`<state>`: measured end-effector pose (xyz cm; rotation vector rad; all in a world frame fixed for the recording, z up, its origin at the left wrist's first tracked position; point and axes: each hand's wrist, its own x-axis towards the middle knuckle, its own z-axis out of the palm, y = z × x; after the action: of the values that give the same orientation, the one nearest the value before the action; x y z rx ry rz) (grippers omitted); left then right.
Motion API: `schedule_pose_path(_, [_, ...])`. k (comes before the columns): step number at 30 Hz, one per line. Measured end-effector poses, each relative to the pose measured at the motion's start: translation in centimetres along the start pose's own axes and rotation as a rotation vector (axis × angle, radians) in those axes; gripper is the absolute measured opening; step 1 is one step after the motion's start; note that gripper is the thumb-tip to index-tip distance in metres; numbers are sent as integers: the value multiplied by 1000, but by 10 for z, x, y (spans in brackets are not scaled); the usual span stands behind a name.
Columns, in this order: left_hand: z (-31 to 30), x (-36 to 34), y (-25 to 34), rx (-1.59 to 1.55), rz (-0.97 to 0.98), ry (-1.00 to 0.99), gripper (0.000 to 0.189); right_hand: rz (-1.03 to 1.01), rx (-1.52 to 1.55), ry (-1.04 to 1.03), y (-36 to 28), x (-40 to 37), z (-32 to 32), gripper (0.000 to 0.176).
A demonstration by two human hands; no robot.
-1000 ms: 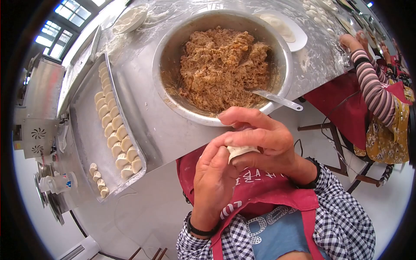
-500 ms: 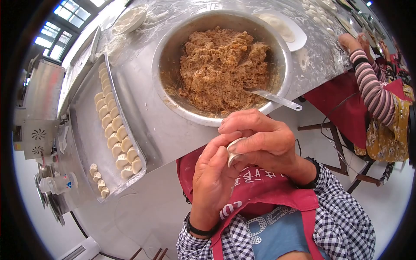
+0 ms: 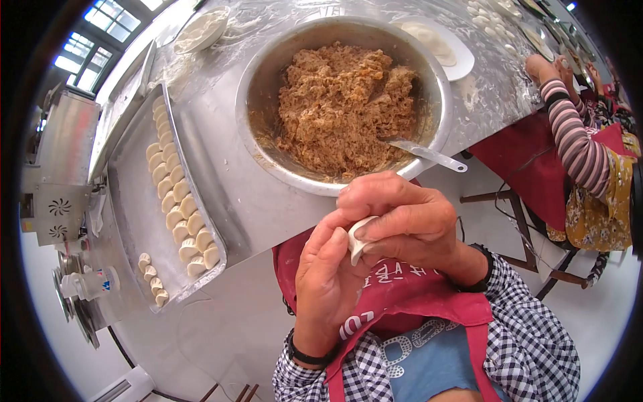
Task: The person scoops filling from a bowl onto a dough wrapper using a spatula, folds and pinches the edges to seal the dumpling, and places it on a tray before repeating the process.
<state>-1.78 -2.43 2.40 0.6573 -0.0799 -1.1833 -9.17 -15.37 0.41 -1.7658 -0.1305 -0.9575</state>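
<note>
A pale folded dumpling (image 3: 360,240) is pinched between my two hands, just in front of my apron. My left hand (image 3: 327,268) grips it from the left with thumb and fingers. From the right, my right hand (image 3: 408,218) presses its edge, the fingers covering part of it. Right behind my hands stands a large metal bowl (image 3: 244,100) of brown minced filling (image 3: 345,100). A metal spatula (image 3: 429,155) is stuck in the filling, its handle over the rim.
To the left, a metal tray (image 3: 127,201) holds rows of finished dumplings (image 3: 175,194). A white plate (image 3: 459,57) of round wrappers (image 3: 429,39) lies beyond the bowl, and a floury bowl (image 3: 201,30) at the back left. At right, a co-worker's striped sleeve (image 3: 579,137) reaches the table.
My fingers have shifted slightly around the dumpling, and it is turned a little, with more of its side showing. The bowl, tray and spatula stay in place.
</note>
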Motion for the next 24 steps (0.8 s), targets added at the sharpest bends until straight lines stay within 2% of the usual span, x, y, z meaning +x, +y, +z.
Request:
schedule_pose_path(2, [-10,1,-4,-120,2,-99,34,-30,-20,-24,5,1,-2,17])
schedule_pose_path(4, [-8,0,-3,-77,4,-49,34,-60,-39,-47,4,1,-1,18])
schedule_pose_path(6, [-7,0,-2,-34,5,3,35,41,14,15,-3,1,3,20])
schedule_pose_path(10, [-7,0,-1,-72,-12,-53,35,78,-46,103,-5,5,6,22])
schedule_pose_path(12, [-6,0,0,-96,-11,-64,35,-134,-200,-98,3,3,-2,33])
schedule_pose_path(19, [-10,0,-1,-130,-12,-17,35,-130,-272,-141,-1,5,1,33])
schedule_pose_path(21, [-10,0,0,-113,-23,-21,35,-21,-214,-39,-4,6,4,29])
schedule_pose_path(24, [-10,0,1,-117,-19,-51,34,-76,-243,-84,-2,5,0,31])
